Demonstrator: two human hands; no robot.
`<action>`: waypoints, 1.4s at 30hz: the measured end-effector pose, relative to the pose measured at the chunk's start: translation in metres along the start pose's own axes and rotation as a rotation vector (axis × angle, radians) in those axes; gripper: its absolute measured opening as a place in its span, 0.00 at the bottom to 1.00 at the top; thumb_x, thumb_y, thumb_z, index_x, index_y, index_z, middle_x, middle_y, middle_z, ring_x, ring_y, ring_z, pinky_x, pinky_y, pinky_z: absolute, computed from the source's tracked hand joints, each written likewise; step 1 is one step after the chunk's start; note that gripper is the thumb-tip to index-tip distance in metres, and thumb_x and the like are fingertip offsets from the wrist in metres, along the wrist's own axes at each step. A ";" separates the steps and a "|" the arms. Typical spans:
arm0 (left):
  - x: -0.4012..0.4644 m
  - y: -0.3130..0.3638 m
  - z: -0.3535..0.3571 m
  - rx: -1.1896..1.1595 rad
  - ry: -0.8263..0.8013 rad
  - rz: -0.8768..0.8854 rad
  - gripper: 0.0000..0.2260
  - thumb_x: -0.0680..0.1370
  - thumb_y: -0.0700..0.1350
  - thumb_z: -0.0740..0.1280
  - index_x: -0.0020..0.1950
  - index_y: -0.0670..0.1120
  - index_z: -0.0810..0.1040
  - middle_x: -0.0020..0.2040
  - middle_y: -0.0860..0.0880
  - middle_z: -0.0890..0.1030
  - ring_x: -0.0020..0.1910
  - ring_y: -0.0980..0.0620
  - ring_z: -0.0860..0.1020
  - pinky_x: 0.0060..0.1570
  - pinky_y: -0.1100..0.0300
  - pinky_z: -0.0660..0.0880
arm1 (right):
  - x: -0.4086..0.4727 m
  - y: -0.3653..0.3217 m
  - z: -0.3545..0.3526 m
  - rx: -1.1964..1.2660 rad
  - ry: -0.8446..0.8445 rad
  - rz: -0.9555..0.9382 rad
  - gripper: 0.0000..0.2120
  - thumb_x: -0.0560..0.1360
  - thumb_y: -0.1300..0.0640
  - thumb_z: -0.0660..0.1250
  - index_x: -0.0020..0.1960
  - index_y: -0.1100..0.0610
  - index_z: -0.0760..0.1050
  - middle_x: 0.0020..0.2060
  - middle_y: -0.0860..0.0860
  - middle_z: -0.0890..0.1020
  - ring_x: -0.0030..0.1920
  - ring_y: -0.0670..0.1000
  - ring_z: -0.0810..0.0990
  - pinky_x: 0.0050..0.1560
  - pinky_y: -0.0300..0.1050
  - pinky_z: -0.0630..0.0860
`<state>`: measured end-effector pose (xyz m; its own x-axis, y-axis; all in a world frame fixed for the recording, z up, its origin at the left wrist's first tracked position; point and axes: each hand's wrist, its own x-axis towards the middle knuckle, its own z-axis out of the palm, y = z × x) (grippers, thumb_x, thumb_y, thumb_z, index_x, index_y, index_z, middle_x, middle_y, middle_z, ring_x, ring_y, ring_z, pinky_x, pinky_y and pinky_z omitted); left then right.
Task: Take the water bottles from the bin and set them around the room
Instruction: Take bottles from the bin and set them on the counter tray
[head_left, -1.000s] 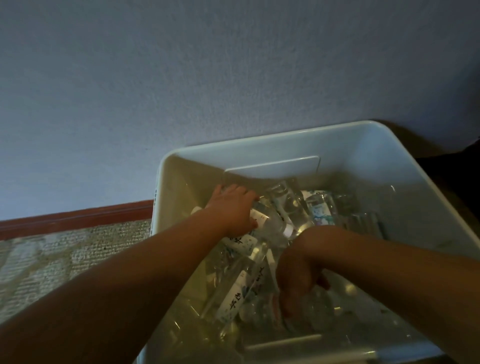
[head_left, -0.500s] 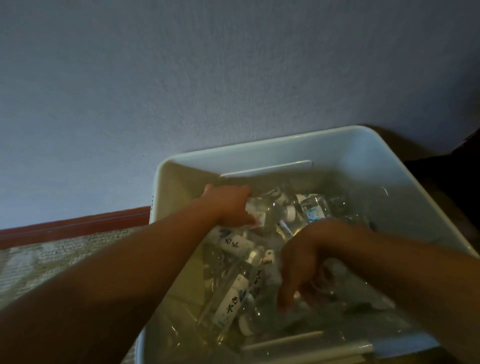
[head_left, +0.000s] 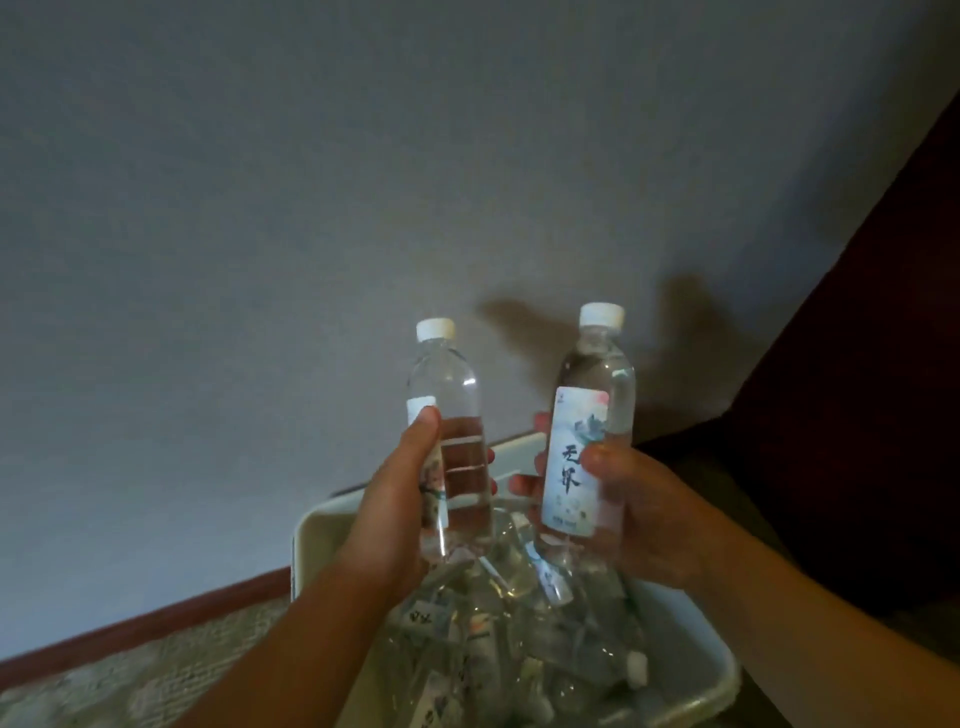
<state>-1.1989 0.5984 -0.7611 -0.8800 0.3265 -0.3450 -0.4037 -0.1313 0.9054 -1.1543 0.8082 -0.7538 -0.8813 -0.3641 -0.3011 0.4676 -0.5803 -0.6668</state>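
Observation:
My left hand (head_left: 397, 512) grips a clear water bottle (head_left: 449, 415) with a white cap, upright above the bin. A second clear bottle (head_left: 587, 426), white-capped and with a pale label that faces me, stands upright in the grip of my right hand (head_left: 639, 514). Both bottles are lifted clear of the white plastic bin (head_left: 311, 535) below, which still holds several more bottles (head_left: 519, 623) lying in a heap.
The bin stands on the floor against a plain grey wall (head_left: 311, 208) with a reddish-brown skirting board (head_left: 156, 629). Patterned carpet (head_left: 104, 686) lies to the left. A dark piece of furniture (head_left: 857, 415) rises close on the right.
Both hands were down among the bottles in the bin. Each has since closed round one bottle and lifted it upright above the bin, and the camera has tilted upward.

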 end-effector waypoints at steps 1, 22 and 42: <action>-0.010 0.027 0.015 -0.009 -0.020 0.003 0.25 0.71 0.68 0.65 0.53 0.49 0.84 0.48 0.46 0.87 0.43 0.51 0.86 0.34 0.60 0.81 | -0.013 -0.021 0.016 0.004 0.002 -0.034 0.33 0.54 0.51 0.86 0.55 0.59 0.80 0.46 0.58 0.86 0.50 0.57 0.86 0.46 0.54 0.84; -0.235 0.554 0.387 0.104 -0.639 0.431 0.18 0.69 0.42 0.72 0.59 0.47 0.79 0.46 0.42 0.84 0.45 0.45 0.84 0.45 0.50 0.83 | -0.393 -0.468 0.351 -0.443 0.546 -0.885 0.22 0.74 0.42 0.68 0.63 0.53 0.80 0.58 0.62 0.84 0.59 0.64 0.83 0.56 0.61 0.82; -0.277 0.557 0.723 0.288 -0.582 0.554 0.27 0.71 0.52 0.77 0.65 0.54 0.69 0.57 0.42 0.80 0.53 0.43 0.84 0.53 0.36 0.80 | -0.629 -0.633 0.223 -0.507 0.688 -0.892 0.26 0.74 0.48 0.71 0.68 0.57 0.72 0.56 0.60 0.85 0.54 0.60 0.86 0.50 0.57 0.84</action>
<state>-0.9988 1.1119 0.0182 -0.6312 0.7244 0.2773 0.1960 -0.1969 0.9606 -0.8803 1.2421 0.0096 -0.8024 0.5620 0.2005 -0.2591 -0.0254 -0.9655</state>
